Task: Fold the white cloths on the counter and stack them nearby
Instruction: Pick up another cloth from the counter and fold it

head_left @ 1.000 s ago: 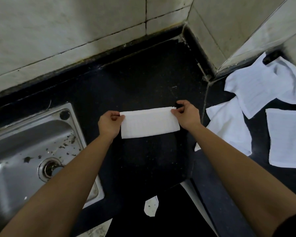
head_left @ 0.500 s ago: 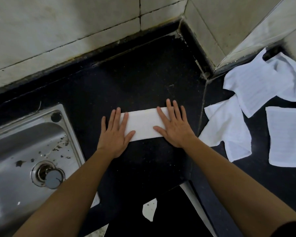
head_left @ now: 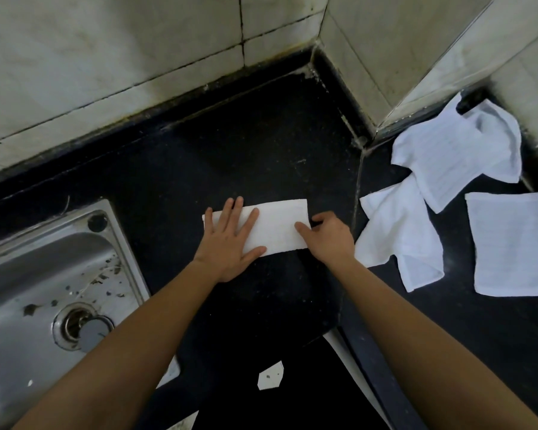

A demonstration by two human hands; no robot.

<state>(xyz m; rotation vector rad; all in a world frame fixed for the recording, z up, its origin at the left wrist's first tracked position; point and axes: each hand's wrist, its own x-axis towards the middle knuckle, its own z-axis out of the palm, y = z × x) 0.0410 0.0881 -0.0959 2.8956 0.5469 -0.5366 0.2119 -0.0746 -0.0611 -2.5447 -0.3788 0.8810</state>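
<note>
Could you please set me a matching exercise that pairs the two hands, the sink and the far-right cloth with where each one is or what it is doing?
Things:
1. left hand
2. right hand
3. sink
4. far-right cloth

Places and states:
A. set into the counter at the left, its basin speckled with dirt
B. pinches the right end of the folded cloth
C. lies flat, touched by no hand
D. presses flat on the left part of the folded cloth

Pairs: 1-D, 2-B, 3-A, 4-C.
</note>
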